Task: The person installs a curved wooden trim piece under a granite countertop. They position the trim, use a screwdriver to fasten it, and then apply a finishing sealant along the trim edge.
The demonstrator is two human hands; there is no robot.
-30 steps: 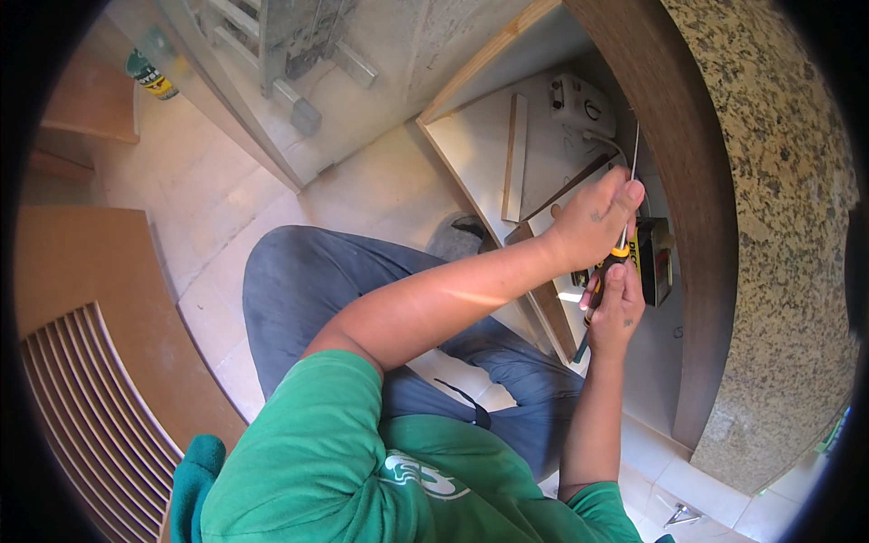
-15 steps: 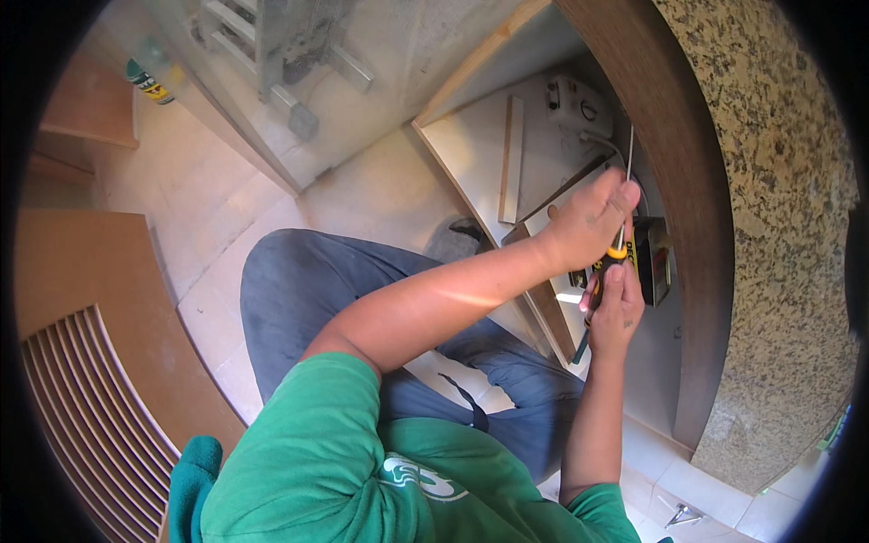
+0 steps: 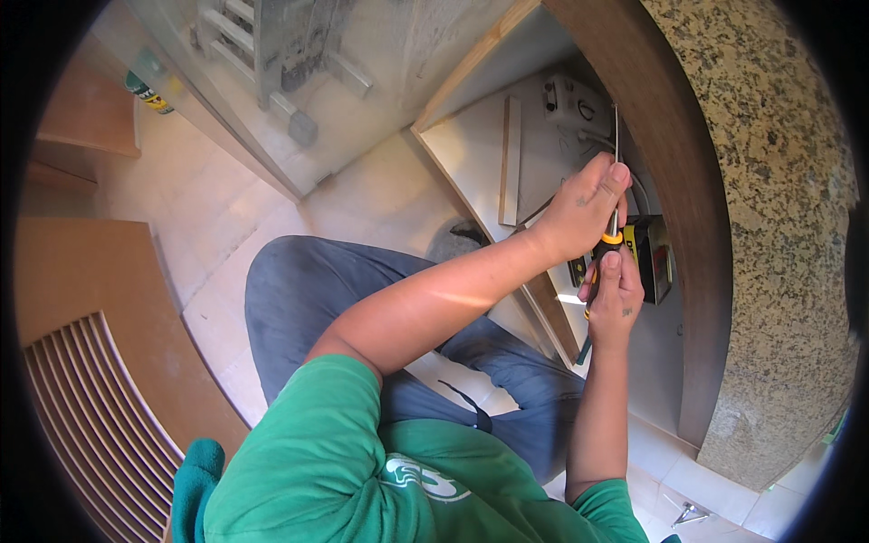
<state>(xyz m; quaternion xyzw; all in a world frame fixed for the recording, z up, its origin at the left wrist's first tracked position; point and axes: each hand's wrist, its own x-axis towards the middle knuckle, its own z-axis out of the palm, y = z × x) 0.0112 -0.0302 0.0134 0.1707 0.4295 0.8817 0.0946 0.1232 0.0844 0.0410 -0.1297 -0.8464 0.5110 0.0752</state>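
A long screwdriver (image 3: 613, 239), with a black and yellow handle and a thin metal shaft, points away from me inside the open cabinet. Around its shaft, my left hand (image 3: 579, 213) is closed, just ahead of the handle. Below it, my right hand (image 3: 617, 294) grips the handle. The shaft's tip lies near the cabinet's dark wooden front frame (image 3: 652, 109); what it touches I cannot make out. A black and yellow box (image 3: 659, 258) stands right beside my hands.
Inside the cabinet are a white appliance (image 3: 572, 104) with a cable and a wooden strip (image 3: 510, 163). A speckled stone slab (image 3: 778, 226) borders the right. At left are a slatted wooden panel (image 3: 100, 253) and a spray can (image 3: 148, 92). A small metal piece (image 3: 690, 515) lies on the floor.
Both hands and the screwdriver have shifted slightly left in the picture, and the view itself has moved a little. My left hand, blurred before, now shows sharply, still round the shaft.
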